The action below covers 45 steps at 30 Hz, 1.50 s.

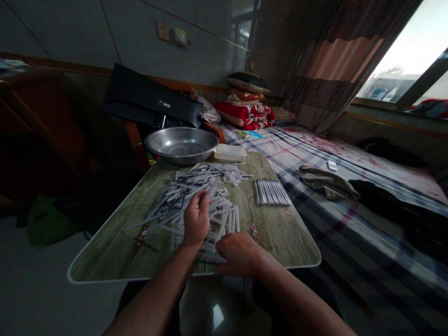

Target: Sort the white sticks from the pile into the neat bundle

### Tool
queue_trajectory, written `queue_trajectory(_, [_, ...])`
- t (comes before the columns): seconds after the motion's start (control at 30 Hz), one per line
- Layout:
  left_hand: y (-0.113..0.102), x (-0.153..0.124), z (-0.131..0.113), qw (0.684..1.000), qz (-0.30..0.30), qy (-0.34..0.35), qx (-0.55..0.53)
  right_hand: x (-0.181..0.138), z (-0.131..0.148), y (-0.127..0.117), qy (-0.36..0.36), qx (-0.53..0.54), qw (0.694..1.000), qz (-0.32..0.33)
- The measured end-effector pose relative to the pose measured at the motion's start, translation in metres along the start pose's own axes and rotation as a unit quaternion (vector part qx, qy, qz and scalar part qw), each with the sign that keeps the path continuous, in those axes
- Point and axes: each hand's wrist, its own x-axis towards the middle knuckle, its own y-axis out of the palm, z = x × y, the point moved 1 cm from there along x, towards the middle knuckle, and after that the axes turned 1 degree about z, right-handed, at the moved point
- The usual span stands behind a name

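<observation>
A loose heap of slim white translucent tubes, with dark sticks among them, covers the middle of the table. My left hand is raised over the heap, thumb against curled fingers. A thin translucent piece shows at its fingertips, apparently one of the tubes. My right hand is low at the table's front edge, fingers bent and closed; what they hold, if anything, is hidden. Just beyond it, a few white tubes lie side by side. To the right, a neat row of white pen-like tubes with dark ends lies on the table.
A large metal basin and a shallow white plastic tray stand at the back of the wood-patterned table. A bed with a checked sheet adjoins on the right, with a grey cloth on it.
</observation>
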Motion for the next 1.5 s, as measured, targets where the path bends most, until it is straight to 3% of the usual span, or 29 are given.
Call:
queue_trajectory(0.67, [0.0,-0.001,0.0,1.0,-0.002,0.001,-0.018,0.015,0.004,0.015,0.025,-0.028,0.993,-0.116])
queue_trajectory(0.87, [0.0,-0.001,-0.001,1.0,0.001,0.005,-0.018,0.008,0.009,0.01,-0.012,-0.04,0.995,-0.095])
queue_trajectory(1.5, [0.001,-0.002,0.003,1.0,0.004,0.003,-0.005,0.011,0.01,0.013,0.027,-0.025,0.997,-0.065])
